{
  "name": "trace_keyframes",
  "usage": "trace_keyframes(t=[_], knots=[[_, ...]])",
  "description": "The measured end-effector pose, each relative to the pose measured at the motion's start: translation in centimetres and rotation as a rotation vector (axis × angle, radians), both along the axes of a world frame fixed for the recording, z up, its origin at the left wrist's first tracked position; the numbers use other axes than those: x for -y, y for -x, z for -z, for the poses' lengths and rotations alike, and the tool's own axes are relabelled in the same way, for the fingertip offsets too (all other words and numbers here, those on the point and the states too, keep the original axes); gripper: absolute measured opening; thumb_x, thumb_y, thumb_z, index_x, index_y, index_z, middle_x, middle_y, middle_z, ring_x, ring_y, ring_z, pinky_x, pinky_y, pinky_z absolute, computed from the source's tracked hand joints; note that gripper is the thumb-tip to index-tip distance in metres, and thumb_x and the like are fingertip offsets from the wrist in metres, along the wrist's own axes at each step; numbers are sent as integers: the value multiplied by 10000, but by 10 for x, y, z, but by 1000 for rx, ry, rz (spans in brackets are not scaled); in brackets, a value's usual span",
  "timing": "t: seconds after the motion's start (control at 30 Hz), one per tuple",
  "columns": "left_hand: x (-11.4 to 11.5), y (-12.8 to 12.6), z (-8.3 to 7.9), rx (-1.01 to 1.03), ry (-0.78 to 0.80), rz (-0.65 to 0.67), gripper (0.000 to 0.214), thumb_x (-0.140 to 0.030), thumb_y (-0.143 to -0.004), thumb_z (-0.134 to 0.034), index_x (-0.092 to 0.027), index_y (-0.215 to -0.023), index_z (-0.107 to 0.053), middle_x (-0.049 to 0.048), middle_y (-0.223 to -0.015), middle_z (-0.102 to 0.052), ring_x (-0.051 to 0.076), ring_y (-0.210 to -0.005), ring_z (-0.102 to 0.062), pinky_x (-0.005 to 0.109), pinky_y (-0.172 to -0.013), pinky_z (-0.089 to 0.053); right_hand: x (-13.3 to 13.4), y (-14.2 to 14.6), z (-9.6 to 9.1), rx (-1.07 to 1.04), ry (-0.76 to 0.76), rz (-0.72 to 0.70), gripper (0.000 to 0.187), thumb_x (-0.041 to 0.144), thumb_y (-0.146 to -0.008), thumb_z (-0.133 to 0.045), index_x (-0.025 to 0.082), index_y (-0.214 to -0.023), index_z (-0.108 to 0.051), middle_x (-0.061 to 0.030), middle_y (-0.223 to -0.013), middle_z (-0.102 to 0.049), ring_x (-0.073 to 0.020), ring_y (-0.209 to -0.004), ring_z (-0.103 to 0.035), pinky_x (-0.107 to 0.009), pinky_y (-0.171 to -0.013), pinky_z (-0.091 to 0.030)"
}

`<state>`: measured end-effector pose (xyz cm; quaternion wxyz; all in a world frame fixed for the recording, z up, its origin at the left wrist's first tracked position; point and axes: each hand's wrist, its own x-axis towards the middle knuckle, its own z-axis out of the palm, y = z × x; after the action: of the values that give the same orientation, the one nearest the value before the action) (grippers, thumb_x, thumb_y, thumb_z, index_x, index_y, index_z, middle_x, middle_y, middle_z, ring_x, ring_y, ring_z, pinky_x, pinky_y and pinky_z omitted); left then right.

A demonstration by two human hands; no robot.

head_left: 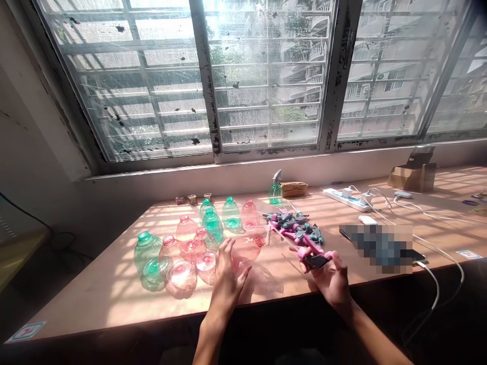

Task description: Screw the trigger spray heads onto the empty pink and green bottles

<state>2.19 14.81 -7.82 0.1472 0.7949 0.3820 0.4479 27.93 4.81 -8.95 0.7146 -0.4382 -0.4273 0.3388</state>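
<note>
My left hand (227,276) has its fingers and thumb around the base end of a clear pink bottle (246,249). That bottle is tilted over, with its open neck toward the right; whether it rests on the table I cannot tell. In my right hand (335,281) is a pink and black trigger spray head (316,257), gripped between thumb and fingers. A pile of similar spray heads (291,225) in pink, teal and dark grey lies just beyond it. Left of my left hand stand several open pink bottles (178,274) and green bottles (149,258).
A green bottle with a sprayer fitted (276,191) stands at the back beside a brown block (294,189). Farther right are a power strip (346,199), white cables, a partly blurred phone (416,256) and a cardboard holder (413,175). The window wall borders the table's back.
</note>
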Motion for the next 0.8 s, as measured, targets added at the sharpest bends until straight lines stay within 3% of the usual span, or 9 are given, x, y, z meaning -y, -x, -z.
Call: trace_keyframes(t=[0.1,0.17,0.3,0.53,0.7,0.8], knots=[[3,-1,-1,-46,-115,-35,683,-210,-939,-606,-327,-1543,-308,113,-1563,-358,339,-1488,-333,605,-1170,-382,6,-12,-12,-510,-50,45,583,760,-905,-424,245,-818,-683,-62,-748,-675,-243,-664,-646,-313,-477,-434],[5,-2,0,-50,-123,-48,678,-203,-944,-594,-341,-1546,-314,110,-1560,-353,343,-1478,-335,606,-1149,-406,10,-20,-19,-605,12,50,487,704,-865,-597,229,-809,-689,-26,-700,-656,-193,-571,-614,-271,-429,-413],[6,-1,2,-81,-127,-45,686,-154,-945,-589,-331,-1548,-316,112,-1566,-340,331,-1479,-314,586,-1171,-379,13,-30,-22,-616,46,9,467,641,-743,-810,195,-812,-689,-8,-692,-665,-168,-575,-635,-241,-458,-488],[7,-1,4,-211,-120,99,758,-80,-893,-625,-353,-1537,-333,82,-1612,-310,308,-1516,-255,549,-1204,-340,6,-21,-11,-648,100,-66,495,684,-765,-780,204,-811,-668,-18,-703,-702,-180,-551,-648,-252,-439,-509],[10,-1,0,-191,-94,186,724,-162,-900,-677,-373,-1524,-377,71,-1611,-348,313,-1519,-275,538,-1213,-328,-13,5,-11,-517,240,-250,434,605,-790,-811,198,-909,-718,-28,-733,-720,-192,-618,-683,-263,-512,-554],[10,0,-7,-108,28,233,622,-324,-946,-676,-372,-1512,-423,63,-1622,-356,306,-1544,-253,527,-1238,-286,-24,16,-12,-448,249,-306,413,528,-748,-884,211,-964,-731,-12,-761,-715,-152,-607,-665,-215,-500,-531]])
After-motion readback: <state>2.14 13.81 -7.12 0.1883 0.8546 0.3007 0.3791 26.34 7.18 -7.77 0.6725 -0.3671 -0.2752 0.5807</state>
